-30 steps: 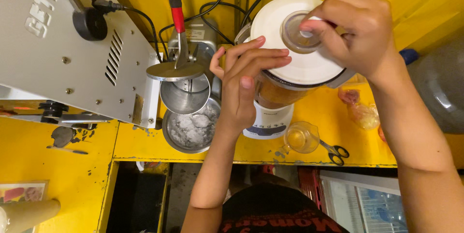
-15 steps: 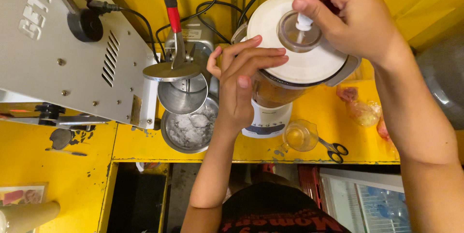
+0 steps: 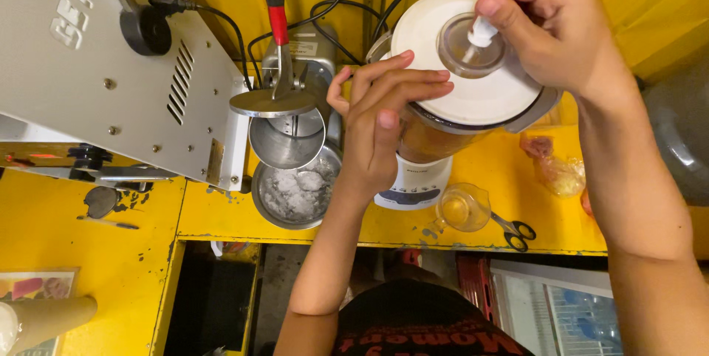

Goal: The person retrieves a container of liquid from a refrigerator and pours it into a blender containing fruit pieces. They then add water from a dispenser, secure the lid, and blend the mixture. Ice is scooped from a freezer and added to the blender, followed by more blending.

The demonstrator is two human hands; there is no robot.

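Note:
A blender [image 3: 413, 179] with a white base stands on the yellow counter [image 3: 221, 212]. Its jar holds an orange-brown mix under a round white lid [image 3: 502, 94]. My left hand [image 3: 380, 123] is curled against the left side of the jar, fingertips resting on the lid's rim. My right hand [image 3: 557, 27] sits over the lid and pinches a small white knob in the clear centre cap [image 3: 459, 57].
A grey ice-shaving machine [image 3: 111, 68] fills the left, with a red-handled lever [image 3: 277, 20] and a metal bowl of crushed ice [image 3: 295, 193] beneath it. A small clear cup [image 3: 461, 208], scissors [image 3: 513, 230] and a plastic bag [image 3: 557, 171] lie on the counter. Black cables run behind.
My right hand has shifted up and right on the lid, so the clear centre cap and white knob show more. My left hand has stayed on the jar.

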